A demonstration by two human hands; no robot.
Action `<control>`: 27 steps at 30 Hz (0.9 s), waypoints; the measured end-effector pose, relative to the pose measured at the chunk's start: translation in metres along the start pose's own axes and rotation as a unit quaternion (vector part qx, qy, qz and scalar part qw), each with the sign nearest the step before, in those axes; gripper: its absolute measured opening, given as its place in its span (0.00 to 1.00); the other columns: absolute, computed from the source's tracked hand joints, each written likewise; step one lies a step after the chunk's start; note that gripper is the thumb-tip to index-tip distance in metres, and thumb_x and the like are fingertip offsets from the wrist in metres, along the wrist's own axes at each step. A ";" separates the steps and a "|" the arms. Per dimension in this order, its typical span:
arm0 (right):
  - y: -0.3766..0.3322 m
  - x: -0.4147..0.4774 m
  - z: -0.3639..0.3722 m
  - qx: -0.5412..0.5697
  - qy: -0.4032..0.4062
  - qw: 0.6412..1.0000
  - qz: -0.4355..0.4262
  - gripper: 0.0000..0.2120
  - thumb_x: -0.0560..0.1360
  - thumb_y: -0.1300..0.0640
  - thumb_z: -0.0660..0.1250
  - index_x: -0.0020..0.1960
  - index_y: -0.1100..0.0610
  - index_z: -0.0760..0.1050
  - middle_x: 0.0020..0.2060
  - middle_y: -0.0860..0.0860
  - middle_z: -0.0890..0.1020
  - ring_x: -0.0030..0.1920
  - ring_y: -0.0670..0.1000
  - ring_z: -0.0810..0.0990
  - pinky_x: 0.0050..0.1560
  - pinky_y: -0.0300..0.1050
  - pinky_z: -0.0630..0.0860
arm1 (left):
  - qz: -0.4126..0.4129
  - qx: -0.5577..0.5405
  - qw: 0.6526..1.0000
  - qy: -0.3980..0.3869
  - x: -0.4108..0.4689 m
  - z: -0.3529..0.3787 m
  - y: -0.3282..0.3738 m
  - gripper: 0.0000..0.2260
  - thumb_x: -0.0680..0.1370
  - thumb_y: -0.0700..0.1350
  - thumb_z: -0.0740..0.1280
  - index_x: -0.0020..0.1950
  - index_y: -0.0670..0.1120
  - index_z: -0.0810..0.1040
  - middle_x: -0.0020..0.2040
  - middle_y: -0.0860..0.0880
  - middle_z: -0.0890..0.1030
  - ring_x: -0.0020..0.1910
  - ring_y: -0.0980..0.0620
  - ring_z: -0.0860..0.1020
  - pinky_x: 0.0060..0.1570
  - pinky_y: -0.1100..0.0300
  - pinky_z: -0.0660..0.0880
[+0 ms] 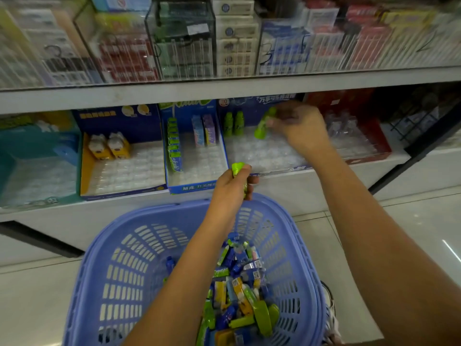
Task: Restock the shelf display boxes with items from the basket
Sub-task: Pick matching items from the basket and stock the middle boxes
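Observation:
A blue plastic basket [129, 258] stands on the floor below me, holding several small green, blue and yellow packets [239, 290]. My left hand [229, 188] grips a green item [238, 171] above the basket's far rim. Reaching into the dark blue display box [264, 156] on the lower shelf, my right hand [299, 126] pinches a tilted green bottle [263, 124]. Two green bottles [234, 123] stand upright at the back left of that box.
Left of it are a blue box [197, 186] with green and pastel packs and a yellow-sided box [86, 171] with two yellow items. A red box [374, 136] stands to the right. The upper shelf [224, 88] overhangs, with clear cases on it.

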State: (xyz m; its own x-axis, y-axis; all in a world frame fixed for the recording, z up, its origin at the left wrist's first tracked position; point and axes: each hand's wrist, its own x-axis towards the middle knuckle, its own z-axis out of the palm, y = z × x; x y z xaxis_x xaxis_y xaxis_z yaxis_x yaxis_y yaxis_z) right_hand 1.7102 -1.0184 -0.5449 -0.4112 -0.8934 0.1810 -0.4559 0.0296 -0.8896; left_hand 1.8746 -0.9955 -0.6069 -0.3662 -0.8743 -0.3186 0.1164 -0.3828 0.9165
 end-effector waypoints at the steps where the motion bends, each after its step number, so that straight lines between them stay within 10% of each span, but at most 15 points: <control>1: 0.002 0.015 0.005 -0.055 0.015 0.998 -0.018 0.10 0.71 0.65 0.70 0.52 0.62 0.79 0.46 0.56 0.83 0.47 0.51 0.80 0.54 0.43 0.76 | -0.014 -0.005 1.000 0.007 0.001 0.000 0.001 0.08 0.81 0.46 0.60 0.47 0.46 0.77 0.39 0.48 0.80 0.31 0.55 0.73 0.32 0.62 0.71; 7: 0.018 0.063 0.030 -0.218 -0.044 0.973 -0.055 0.09 0.72 0.67 0.63 0.49 0.73 0.76 0.47 0.66 0.81 0.50 0.62 0.80 0.53 0.57 0.75 | -0.013 -0.018 1.000 0.001 0.005 0.001 -0.005 0.07 0.82 0.46 0.59 0.48 0.47 0.76 0.42 0.48 0.81 0.33 0.55 0.74 0.31 0.64 0.73; 11: 0.026 0.069 0.029 -0.224 -0.088 0.969 -0.054 0.11 0.75 0.67 0.61 0.56 0.66 0.77 0.46 0.55 0.78 0.48 0.51 0.75 0.49 0.42 0.71 | -0.009 -0.003 1.000 -0.008 0.006 0.002 -0.010 0.06 0.82 0.46 0.59 0.48 0.48 0.75 0.44 0.49 0.81 0.35 0.55 0.74 0.32 0.65 0.73; 19: 0.028 0.075 0.044 -0.322 -0.109 0.938 -0.067 0.13 0.76 0.65 0.59 0.57 0.65 0.77 0.54 0.61 0.81 0.55 0.60 0.78 0.58 0.52 0.72 | -0.008 -0.002 1.000 -0.012 0.005 0.001 -0.011 0.07 0.82 0.45 0.60 0.48 0.48 0.76 0.44 0.49 0.81 0.34 0.55 0.74 0.32 0.65 0.72; 27: 0.047 0.071 0.037 -0.229 -0.093 0.969 -0.025 0.13 0.74 0.63 0.65 0.59 0.61 0.75 0.50 0.58 0.82 0.51 0.53 0.78 0.47 0.37 0.70 | -0.090 -0.205 0.973 -0.050 -0.001 0.000 0.004 0.13 0.83 0.45 0.56 0.51 0.40 0.76 0.39 0.46 0.78 0.32 0.54 0.72 0.28 0.64 0.72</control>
State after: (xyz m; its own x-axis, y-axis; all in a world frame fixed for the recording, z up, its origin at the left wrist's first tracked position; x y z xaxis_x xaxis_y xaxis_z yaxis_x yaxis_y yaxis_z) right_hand 1.6890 -1.0971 -0.5897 -0.2507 -0.9627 0.1021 -0.7914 0.1430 -0.5944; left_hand 1.8753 -0.9964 -0.6032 -0.5006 -0.7564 -0.4211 0.3936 -0.6321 0.6675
